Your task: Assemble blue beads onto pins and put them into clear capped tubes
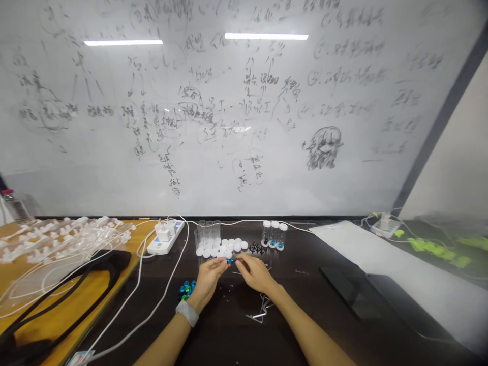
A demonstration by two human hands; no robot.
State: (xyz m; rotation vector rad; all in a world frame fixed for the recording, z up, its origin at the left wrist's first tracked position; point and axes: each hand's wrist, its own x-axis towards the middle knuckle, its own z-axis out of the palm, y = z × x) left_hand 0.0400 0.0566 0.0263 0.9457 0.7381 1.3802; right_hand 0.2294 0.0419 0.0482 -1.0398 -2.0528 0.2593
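The whiteboard point(244, 101) carries grey handwriting, too smeared to read beyond the numerals 2, 3 and 4. Over the smooth dark table point(305, 284), the left hand point(208, 279) pinches a small glossy blue bead point(230, 260) at its fingertips. The right hand point(255, 272), at the bead's 3 o'clock, bunches its fingers together. Round white caps point(224, 247) and clear plastic tubes point(208, 231) sit at the bead's 12 o'clock.

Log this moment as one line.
left hand: pinching small shiny blue part; right hand: fingertips beside it; behind: white round plastic caps
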